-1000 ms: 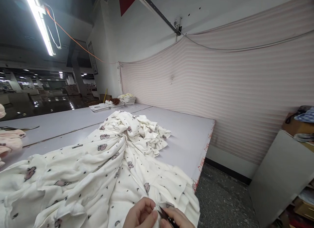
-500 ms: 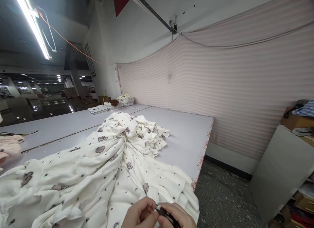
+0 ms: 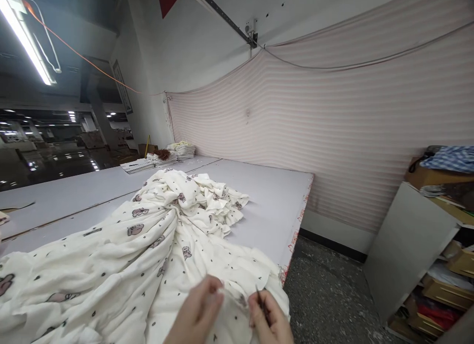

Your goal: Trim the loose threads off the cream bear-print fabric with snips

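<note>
A large white fabric point(image 3: 122, 265) printed with grey-brown animal figures and small dark marks lies bunched in folds over the table. At its near edge, my left hand point(image 3: 198, 309) is closed, thumb and fingers pinching the cloth; motion blurs the fingertips. My right hand point(image 3: 270, 317), a short way to the right, is wrapped around small dark thread snips point(image 3: 260, 298), their thin point sticking up past the fingers. Between the two hands runs a stretch of the same cloth. Part of the snips is hidden in the right palm.
The pale table point(image 3: 274, 200) has its right edge beside a dark speckled floor point(image 3: 326, 279). Stacks of folded cloth point(image 3: 181, 150) sit at the far end. Striped pink fabric point(image 3: 333, 121) hangs along the wall. A grey cabinet point(image 3: 411, 245) with drawers stands at right.
My hands, close together before, have moved apart, the right one holding the snips with the point turned upward. The view has swung a little to the right.
</note>
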`<state>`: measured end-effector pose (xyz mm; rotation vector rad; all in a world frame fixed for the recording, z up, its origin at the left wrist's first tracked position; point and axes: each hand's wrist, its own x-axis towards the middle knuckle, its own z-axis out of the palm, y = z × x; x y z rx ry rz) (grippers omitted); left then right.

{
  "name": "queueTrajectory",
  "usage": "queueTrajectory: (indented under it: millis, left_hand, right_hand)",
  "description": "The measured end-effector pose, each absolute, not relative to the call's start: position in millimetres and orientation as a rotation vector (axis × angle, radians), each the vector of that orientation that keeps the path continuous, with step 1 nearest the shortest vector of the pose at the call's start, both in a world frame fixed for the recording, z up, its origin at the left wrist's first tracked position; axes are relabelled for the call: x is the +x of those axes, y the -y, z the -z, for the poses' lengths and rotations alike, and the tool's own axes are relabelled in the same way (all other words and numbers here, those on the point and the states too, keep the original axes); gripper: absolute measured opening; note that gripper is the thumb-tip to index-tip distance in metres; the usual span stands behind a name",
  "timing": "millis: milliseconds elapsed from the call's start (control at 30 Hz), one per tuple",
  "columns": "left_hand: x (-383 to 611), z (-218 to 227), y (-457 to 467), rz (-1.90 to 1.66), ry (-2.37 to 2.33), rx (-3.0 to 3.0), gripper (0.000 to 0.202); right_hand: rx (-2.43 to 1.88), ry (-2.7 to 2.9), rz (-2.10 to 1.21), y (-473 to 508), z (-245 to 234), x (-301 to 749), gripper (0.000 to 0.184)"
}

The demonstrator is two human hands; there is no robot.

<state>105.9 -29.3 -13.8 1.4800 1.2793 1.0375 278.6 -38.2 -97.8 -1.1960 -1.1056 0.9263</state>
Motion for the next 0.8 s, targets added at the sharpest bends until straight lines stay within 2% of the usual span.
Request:
queueTrajectory:
  millis: [100, 167, 267, 400, 533, 667, 733, 800]
  left_hand:
    - [94, 2, 8, -1.278, -1.304, 1.306, 0.025]
    - [101, 3, -5, -1.268, -1.349, 1.353, 0.028]
    - [129, 19, -13, -1.024, -1.351, 1.634, 0.026]
    - [158, 36, -13, -0.760, -1.354, 1.917, 0.008]
    - [151, 33, -12, -0.756, -1.378, 1.936, 0.027]
    - [134, 28, -5, -1.040, -1.347, 1.878, 0.030]
    - [124, 23, 0, -1.126, -1.269, 1.817, 0.029]
    - [114, 16, 6, -1.101, -1.219, 1.812, 0.030]
  right_hand:
    - [-1.444, 1.030, -0.826, 30, 98, 310, 0.044]
    - [-1.542, 1.008, -0.885, 24, 100, 323, 0.044]
    - [-1.472, 1.021, -0.924, 17, 106, 323, 0.047]
    - [-1.405, 1.033, -0.863, 16, 114, 315, 0.049]
    - [-1.481, 1.043, -0.708, 16, 119, 320, 0.047]
    - [-1.621, 1.151, -0.571, 7, 111, 316, 0.048]
    - [-1.634, 1.200, -0.616, 2, 102, 311, 0.042]
    - [-1.541, 1.228, -0.682, 0, 95, 305, 0.024]
